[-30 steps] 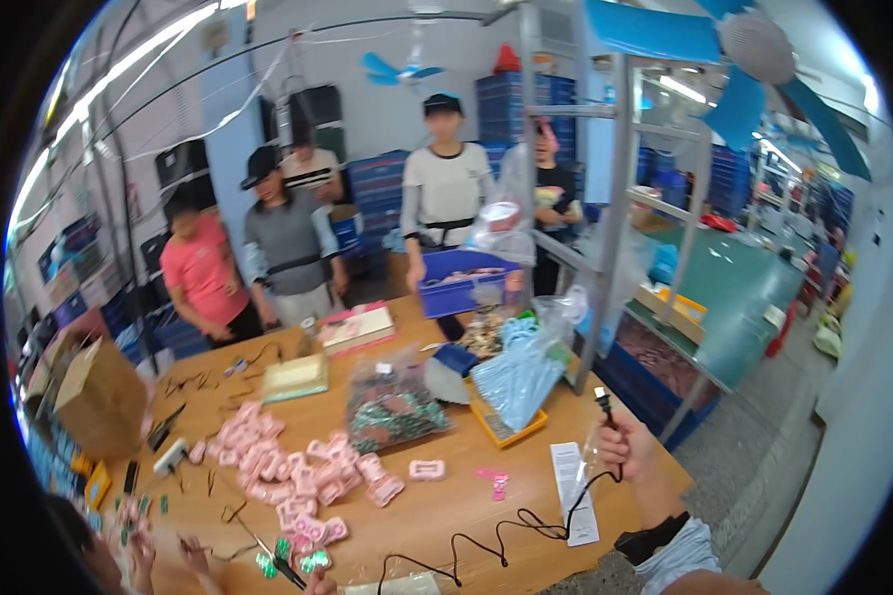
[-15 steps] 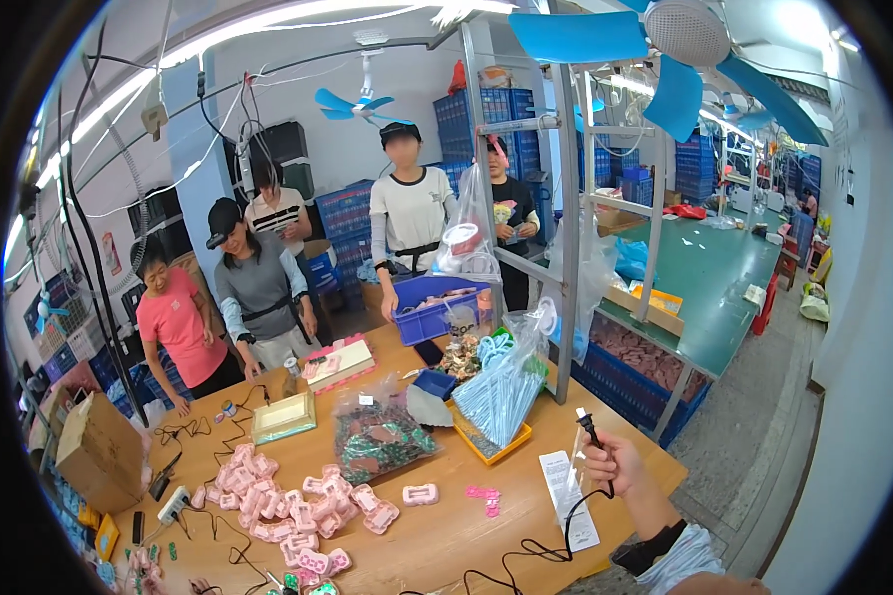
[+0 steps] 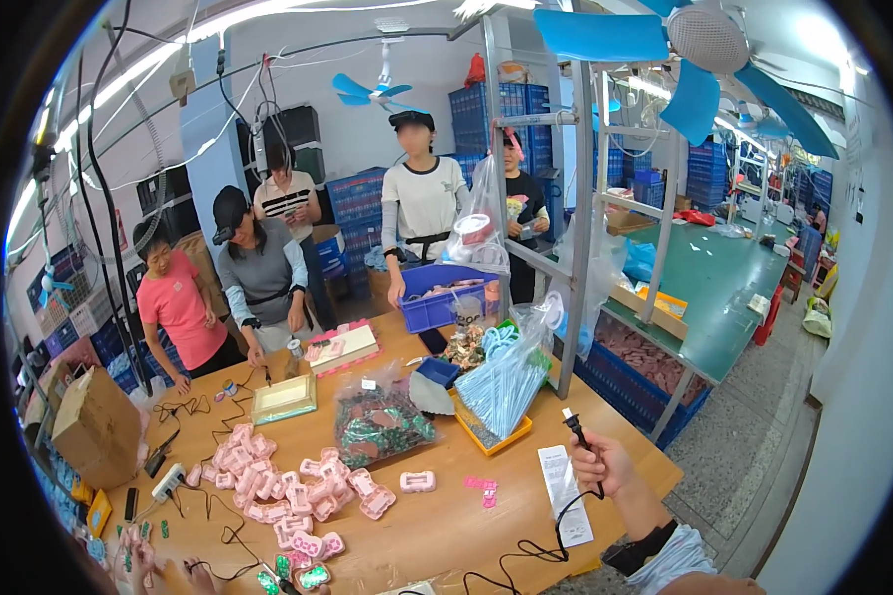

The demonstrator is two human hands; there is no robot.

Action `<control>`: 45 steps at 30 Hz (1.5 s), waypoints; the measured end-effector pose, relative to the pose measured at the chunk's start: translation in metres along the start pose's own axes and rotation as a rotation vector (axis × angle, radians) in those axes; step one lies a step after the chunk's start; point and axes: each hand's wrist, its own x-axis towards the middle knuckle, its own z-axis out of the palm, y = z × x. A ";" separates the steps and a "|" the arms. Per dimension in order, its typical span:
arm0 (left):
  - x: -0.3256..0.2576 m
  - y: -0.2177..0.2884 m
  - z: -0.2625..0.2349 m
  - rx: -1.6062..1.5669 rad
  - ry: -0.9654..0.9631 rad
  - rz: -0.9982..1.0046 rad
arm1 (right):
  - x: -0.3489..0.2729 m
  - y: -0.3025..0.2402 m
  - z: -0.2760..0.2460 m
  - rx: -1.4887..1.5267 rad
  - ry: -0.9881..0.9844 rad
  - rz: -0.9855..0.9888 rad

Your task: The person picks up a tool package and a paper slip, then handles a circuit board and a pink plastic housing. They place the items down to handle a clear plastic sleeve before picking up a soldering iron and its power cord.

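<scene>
From my remote station I log the following. Right hand: raised over the right end of the wooden table, fingers closed around a black power plug held upright, prongs up. Black cord: runs down from the fist, loops across the tabletop toward the near edge. Left hand: outside my view. White paper slip: lies flat on the table just left of the right hand, partly under the cord. Dark wristband: on the right forearm, above a light striped sleeve. Small pink pieces: two or three, on the table left of the slip. Pink plastic casings: a loose heap, middle-left of the table. Clear bag of dark mixed parts: behind the heap. Clear bag of light blue sticks: standing in an orange tray, near the metal rack post. Cardboard box: far left end. White power strip: near the box. Blue crate: far edge, a person in a white shirt touching it; three more people stand beyond the far side.
</scene>
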 end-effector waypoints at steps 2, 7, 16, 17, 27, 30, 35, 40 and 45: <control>0.000 -0.001 0.002 -0.041 -0.039 -0.021 | 0.000 0.001 0.000 -0.021 -0.006 -0.015; -0.001 -0.001 0.002 -0.060 -0.046 -0.029 | 0.001 0.004 -0.002 -0.027 -0.023 0.007; -0.004 -0.011 0.013 -0.011 -0.011 -0.003 | 0.035 0.064 0.011 -0.339 0.191 0.111; -0.006 -0.015 0.017 0.025 0.007 0.011 | 0.042 0.072 0.008 -0.579 0.224 0.123; 0.072 -0.022 0.018 0.155 -0.075 0.091 | 0.086 0.129 0.053 -1.655 -0.247 0.003; 0.097 -0.021 0.039 0.331 0.023 0.171 | 0.060 0.175 0.094 -1.213 -0.627 0.566; 0.116 -0.011 0.044 0.448 0.082 0.196 | 0.073 0.266 0.083 -0.525 -0.201 0.538; 0.115 0.000 0.056 0.594 0.212 0.271 | 0.082 0.294 0.094 -0.405 -0.097 0.470; 0.113 0.024 0.031 0.609 0.099 0.281 | 0.096 0.290 0.088 -0.582 -0.219 0.494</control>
